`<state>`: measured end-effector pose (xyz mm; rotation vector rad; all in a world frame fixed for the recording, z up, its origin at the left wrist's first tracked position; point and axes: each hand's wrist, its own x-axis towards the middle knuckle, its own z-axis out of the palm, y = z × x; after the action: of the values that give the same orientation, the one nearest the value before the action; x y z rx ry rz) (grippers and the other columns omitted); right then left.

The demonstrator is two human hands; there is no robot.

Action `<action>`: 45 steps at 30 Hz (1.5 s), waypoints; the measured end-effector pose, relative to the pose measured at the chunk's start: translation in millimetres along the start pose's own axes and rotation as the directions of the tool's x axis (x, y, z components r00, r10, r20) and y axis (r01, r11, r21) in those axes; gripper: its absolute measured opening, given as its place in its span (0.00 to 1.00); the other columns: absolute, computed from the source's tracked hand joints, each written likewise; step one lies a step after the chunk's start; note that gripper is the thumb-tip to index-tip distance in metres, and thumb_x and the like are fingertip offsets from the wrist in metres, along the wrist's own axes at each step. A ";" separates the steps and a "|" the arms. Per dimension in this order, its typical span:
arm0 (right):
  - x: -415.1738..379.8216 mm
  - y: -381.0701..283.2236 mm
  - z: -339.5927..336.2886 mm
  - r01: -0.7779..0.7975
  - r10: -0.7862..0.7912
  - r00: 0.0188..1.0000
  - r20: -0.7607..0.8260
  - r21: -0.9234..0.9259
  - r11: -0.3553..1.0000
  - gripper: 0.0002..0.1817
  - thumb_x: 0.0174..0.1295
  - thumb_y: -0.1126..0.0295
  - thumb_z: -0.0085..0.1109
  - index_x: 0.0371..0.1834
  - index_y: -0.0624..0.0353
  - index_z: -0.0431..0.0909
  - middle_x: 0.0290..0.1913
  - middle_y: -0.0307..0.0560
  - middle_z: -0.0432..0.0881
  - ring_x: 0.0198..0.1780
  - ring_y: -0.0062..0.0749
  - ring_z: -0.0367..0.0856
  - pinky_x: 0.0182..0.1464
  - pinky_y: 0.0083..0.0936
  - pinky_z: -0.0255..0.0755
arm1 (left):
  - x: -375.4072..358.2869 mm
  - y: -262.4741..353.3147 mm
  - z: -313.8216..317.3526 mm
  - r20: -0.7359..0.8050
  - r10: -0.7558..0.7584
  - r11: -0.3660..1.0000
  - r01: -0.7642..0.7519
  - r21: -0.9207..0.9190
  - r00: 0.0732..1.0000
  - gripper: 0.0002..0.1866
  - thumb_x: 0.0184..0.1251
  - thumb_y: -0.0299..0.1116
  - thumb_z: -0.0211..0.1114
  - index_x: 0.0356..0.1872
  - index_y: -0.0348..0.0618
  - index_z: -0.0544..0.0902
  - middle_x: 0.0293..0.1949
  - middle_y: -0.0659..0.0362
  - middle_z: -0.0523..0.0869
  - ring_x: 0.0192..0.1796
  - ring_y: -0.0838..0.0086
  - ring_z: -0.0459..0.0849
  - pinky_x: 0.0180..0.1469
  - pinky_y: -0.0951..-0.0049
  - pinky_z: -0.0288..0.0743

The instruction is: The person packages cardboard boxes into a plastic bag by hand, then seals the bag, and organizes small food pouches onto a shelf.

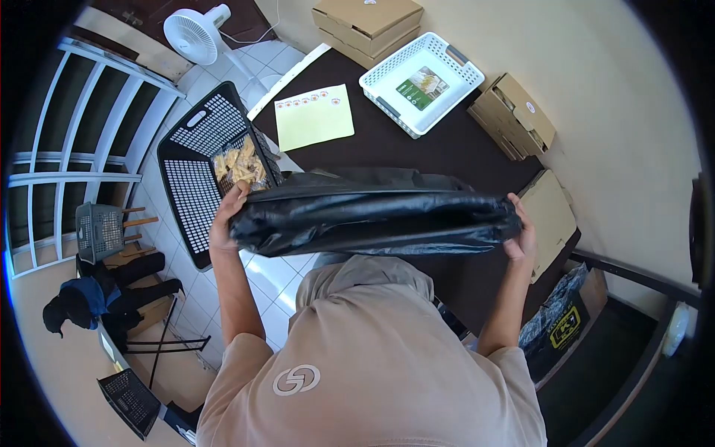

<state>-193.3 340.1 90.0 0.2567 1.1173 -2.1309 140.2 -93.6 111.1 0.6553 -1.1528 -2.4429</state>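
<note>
A black plastic bag [372, 220] is stretched sideways in front of my body, its mouth partly spread into a dark gap. My left hand [226, 217] grips the bag's left end, thumb on top. At the opposite end my right hand [523, 229] is closed on the bag's edge. Some fingers of both hands are hidden by the plastic. Behind my left hand stands a black perforated basket [195, 179] with several pale packaged items [242, 164] in it.
On the dark table [328, 74] are a yellow sheet with stickers [314, 119], a white basket [424, 82] with a green label, and cardboard boxes [514, 115]. A flattened cardboard piece [550, 216] lies at right. A white fan [195, 36] stands on the tiled floor.
</note>
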 end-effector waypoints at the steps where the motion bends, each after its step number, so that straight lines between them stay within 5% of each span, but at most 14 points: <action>1: 2.0 1.7 1.3 0.011 -0.010 0.998 -0.054 0.024 1.000 0.16 0.66 0.75 0.52 0.57 0.63 0.70 0.40 0.44 0.83 0.39 0.28 0.84 0.45 0.24 0.80 | 1.9 -6.0 10.0 -0.174 0.042 0.997 -0.052 -0.051 0.984 0.14 0.63 0.33 0.62 0.44 0.41 0.70 0.36 0.59 0.78 0.40 0.69 0.83 0.45 0.75 0.77; 8: 13.4 7.0 -29.7 0.012 -0.004 0.999 0.042 -0.200 0.980 0.15 0.67 0.69 0.57 0.54 0.61 0.73 0.39 0.40 0.80 0.38 0.23 0.81 0.41 0.20 0.79 | 22.9 -17.2 3.4 -0.401 -0.105 0.981 0.028 -0.193 0.910 0.14 0.72 0.34 0.59 0.51 0.36 0.75 0.46 0.54 0.84 0.50 0.67 0.83 0.52 0.70 0.77; 11: 1.6 2.6 -9.0 0.144 -0.160 0.986 -0.036 -0.282 0.948 0.12 0.68 0.65 0.57 0.51 0.58 0.77 0.38 0.38 0.80 0.38 0.20 0.80 0.42 0.18 0.76 | 34.3 -26.2 -1.5 -0.400 0.424 0.628 0.055 0.777 0.812 0.13 0.68 0.33 0.64 0.48 0.40 0.75 0.36 0.55 0.82 0.39 0.74 0.80 0.40 0.75 0.75; 14: 3.2 7.7 -5.6 0.116 -0.131 0.991 -0.015 -0.376 0.919 0.09 0.68 0.65 0.59 0.46 0.57 0.80 0.37 0.33 0.79 0.38 0.16 0.77 0.41 0.17 0.72 | 40.9 -43.7 57.3 -0.132 0.795 0.227 -0.088 0.970 0.592 0.11 0.66 0.29 0.65 0.46 0.39 0.76 0.33 0.57 0.82 0.36 0.75 0.81 0.37 0.76 0.75; 16: 7.2 13.4 -6.7 0.115 -0.133 0.991 -0.023 -0.362 0.925 0.09 0.68 0.65 0.59 0.45 0.57 0.80 0.37 0.33 0.79 0.38 0.15 0.77 0.41 0.16 0.71 | 38.4 -73.3 80.7 -0.019 0.541 0.519 -0.315 0.795 0.841 0.06 0.65 0.28 0.65 0.40 0.39 0.79 0.30 0.58 0.83 0.32 0.74 0.80 0.35 0.74 0.75; 21: 5.9 17.1 -3.6 0.146 -0.186 0.980 -0.068 -0.385 0.911 0.08 0.68 0.66 0.59 0.43 0.57 0.81 0.35 0.32 0.79 0.38 0.16 0.76 0.42 0.17 0.71 | 38.2 -116.2 152.3 0.503 -0.097 0.256 -0.467 0.846 0.859 0.11 0.67 0.33 0.63 0.31 0.34 0.80 0.30 0.49 0.78 0.35 0.55 0.80 0.40 0.59 0.72; 24: 7.2 19.2 -11.2 0.170 -0.278 0.953 -0.118 -0.549 0.818 0.07 0.67 0.67 0.60 0.42 0.57 0.82 0.38 0.33 0.79 0.40 0.16 0.77 0.44 0.17 0.70 | 36.3 -135.9 159.4 0.238 -0.352 0.271 -0.145 0.952 0.905 0.12 0.68 0.36 0.60 0.37 0.36 0.80 0.36 0.41 0.83 0.42 0.43 0.82 0.43 0.50 0.75; 26: 2.6 20.3 -13.8 0.095 -0.352 0.925 -0.142 -0.810 0.579 0.08 0.62 0.68 0.64 0.41 0.58 0.83 0.39 0.37 0.81 0.42 0.25 0.79 0.49 0.22 0.71 | 34.7 -144.9 157.4 0.231 -0.387 0.090 -0.213 0.973 0.893 0.13 0.67 0.37 0.61 0.41 0.36 0.80 0.37 0.40 0.84 0.42 0.43 0.83 0.45 0.50 0.76; 28: -9.0 26.3 3.9 0.154 -0.707 0.689 0.161 -0.985 -0.074 0.09 0.57 0.68 0.66 0.39 0.58 0.81 0.39 0.46 0.81 0.48 0.38 0.78 0.51 0.33 0.70 | 41.8 -158.3 155.4 0.195 -0.408 -0.176 -0.286 0.942 0.892 0.19 0.62 0.40 0.67 0.49 0.37 0.80 0.36 0.41 0.85 0.42 0.44 0.84 0.47 0.50 0.78; 32: -40.3 32.3 90.7 0.413 -0.766 0.588 0.260 -0.911 0.008 0.06 0.55 0.70 0.64 0.31 0.61 0.81 0.37 0.53 0.82 0.45 0.51 0.79 0.47 0.43 0.70 | 51.5 -180.1 151.8 0.357 -0.313 -0.078 -0.399 0.914 0.880 0.29 0.54 0.37 0.73 0.57 0.40 0.75 0.48 0.40 0.81 0.55 0.46 0.78 0.57 0.53 0.72; 36: -28.5 89.5 76.6 0.316 -0.075 0.948 0.310 -0.942 0.110 0.11 0.59 0.66 0.63 0.35 0.64 0.83 0.44 0.59 0.83 0.49 0.54 0.81 0.50 0.41 0.74 | 52.7 -173.4 169.1 0.399 -0.336 -0.115 -0.457 0.882 0.853 0.43 0.46 0.37 0.78 0.67 0.47 0.68 0.62 0.42 0.68 0.63 0.44 0.68 0.60 0.48 0.67; 40: -19.1 116.0 24.0 0.175 -0.025 0.984 0.178 -0.981 -0.078 0.17 0.60 0.61 0.63 0.44 0.65 0.81 0.49 0.66 0.80 0.54 0.61 0.77 0.55 0.47 0.71 | 55.6 -165.7 157.1 0.226 -0.262 -0.406 -0.320 0.856 0.938 0.53 0.37 0.41 0.83 0.70 0.56 0.64 0.64 0.43 0.65 0.67 0.44 0.64 0.61 0.43 0.66; 43: -37.4 74.5 16.8 -0.072 -0.144 0.986 -0.082 -0.995 0.074 0.30 0.61 0.58 0.63 0.61 0.65 0.67 0.54 0.73 0.75 0.56 0.66 0.74 0.61 0.45 0.69 | 69.7 -150.8 135.5 0.046 -0.347 -0.412 -0.196 0.890 0.937 0.60 0.33 0.42 0.85 0.74 0.63 0.57 0.71 0.41 0.58 0.69 0.42 0.63 0.61 0.38 0.64; 45: -51.1 56.4 0.9 0.172 -0.088 0.984 0.154 -0.949 0.264 0.31 0.61 0.57 0.64 0.63 0.65 0.69 0.57 0.65 0.77 0.57 0.55 0.78 0.60 0.39 0.71 | 73.5 -150.4 123.3 0.033 -0.370 -0.441 -0.207 0.873 0.928 0.61 0.33 0.42 0.85 0.74 0.63 0.56 0.72 0.40 0.56 0.70 0.42 0.62 0.62 0.37 0.64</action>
<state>-118.1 343.5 78.3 -0.5275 2.2272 -1.1407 -6.6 36.9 42.8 0.5768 -3.5530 -0.5332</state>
